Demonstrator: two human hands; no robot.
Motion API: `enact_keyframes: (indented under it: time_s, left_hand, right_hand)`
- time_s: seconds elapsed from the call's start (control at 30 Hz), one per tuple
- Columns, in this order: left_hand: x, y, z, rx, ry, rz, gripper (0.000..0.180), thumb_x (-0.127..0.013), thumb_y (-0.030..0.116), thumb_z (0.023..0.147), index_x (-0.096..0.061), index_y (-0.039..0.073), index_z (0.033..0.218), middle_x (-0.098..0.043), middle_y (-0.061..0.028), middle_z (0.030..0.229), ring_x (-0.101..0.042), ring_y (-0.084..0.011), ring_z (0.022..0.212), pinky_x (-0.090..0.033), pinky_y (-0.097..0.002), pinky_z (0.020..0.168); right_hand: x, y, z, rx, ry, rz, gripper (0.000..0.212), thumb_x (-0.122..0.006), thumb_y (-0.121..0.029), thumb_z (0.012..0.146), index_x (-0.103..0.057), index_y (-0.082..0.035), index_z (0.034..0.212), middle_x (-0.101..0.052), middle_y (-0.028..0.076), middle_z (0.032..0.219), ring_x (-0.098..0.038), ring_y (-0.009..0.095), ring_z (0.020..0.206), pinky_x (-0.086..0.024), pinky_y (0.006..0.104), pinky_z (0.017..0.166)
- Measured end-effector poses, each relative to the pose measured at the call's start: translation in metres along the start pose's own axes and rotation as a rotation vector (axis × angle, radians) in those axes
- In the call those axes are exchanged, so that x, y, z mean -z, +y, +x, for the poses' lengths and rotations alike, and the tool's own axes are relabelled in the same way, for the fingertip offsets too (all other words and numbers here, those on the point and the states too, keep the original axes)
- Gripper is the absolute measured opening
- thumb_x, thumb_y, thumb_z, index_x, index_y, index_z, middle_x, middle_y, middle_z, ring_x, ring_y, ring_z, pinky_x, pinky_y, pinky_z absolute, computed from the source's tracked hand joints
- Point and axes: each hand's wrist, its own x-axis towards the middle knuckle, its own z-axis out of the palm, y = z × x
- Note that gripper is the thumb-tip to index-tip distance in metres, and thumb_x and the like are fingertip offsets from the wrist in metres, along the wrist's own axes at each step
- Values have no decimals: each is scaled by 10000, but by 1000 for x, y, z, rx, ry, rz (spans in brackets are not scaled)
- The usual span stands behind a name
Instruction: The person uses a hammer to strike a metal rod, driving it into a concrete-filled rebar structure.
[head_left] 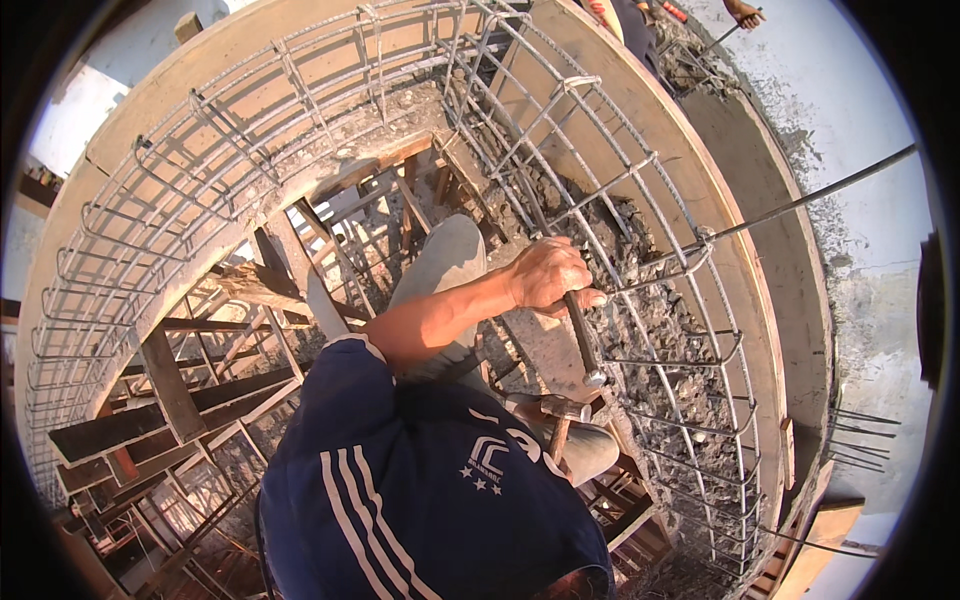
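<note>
My left hand (pixel 553 277) is wrapped round a steel chisel (pixel 582 340), its arm reaching across from the left. The chisel's thick end points down toward me; its other end runs up beside the rebar cage (pixel 655 158) over broken concrete (pixel 690 365). Just below the thick end, apart from it, is a hammer (pixel 565 407) with a steel head and a wooden handle. The handle's lower part is hidden by my dark blue shirt (pixel 430 500). My right hand does not show.
Curved formwork boards (pixel 740 270) flank the cage. Timber props (pixel 170 385) and open gaps lie below at left. A long bar (pixel 810 190) juts out at right, above several bar ends (pixel 862 440). Another person's hand (pixel 745 14) shows at the top right.
</note>
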Motion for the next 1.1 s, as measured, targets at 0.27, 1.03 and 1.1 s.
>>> enact_keyframes:
  time_s: [0.27, 1.03, 1.1]
  left_hand:
    - [105, -8, -1, 286, 904, -373, 534, -428, 376, 1061, -323, 135, 596, -337, 1, 560, -299, -144, 512, -296, -304, 529]
    - [150, -200, -99, 692, 1960, -699, 466, -395, 502, 1022, -326, 143, 733, -320, -7, 552, -313, -172, 468, -332, -317, 482]
    - [184, -211, -99, 788, 1888, -737, 464, -379, 471, 1025, -305, 143, 706, -306, -14, 521, -292, -185, 441, -353, -339, 492]
  right_hand:
    - [-16, -18, 6, -57, 9, 59, 147, -645, -76, 770, -602, 20, 873, -580, 55, 695, -495, 158, 618, -419, 331, 572]
    - [-4, -70, 8, -145, -49, -20, 299, -653, -106, 779, -645, 54, 1031, -616, 81, 725, -539, 159, 660, -441, 344, 631]
    - [-4, -67, 10, -166, -88, -62, 315, -647, -104, 780, -639, 56, 1050, -619, 88, 734, -545, 163, 668, -444, 348, 636]
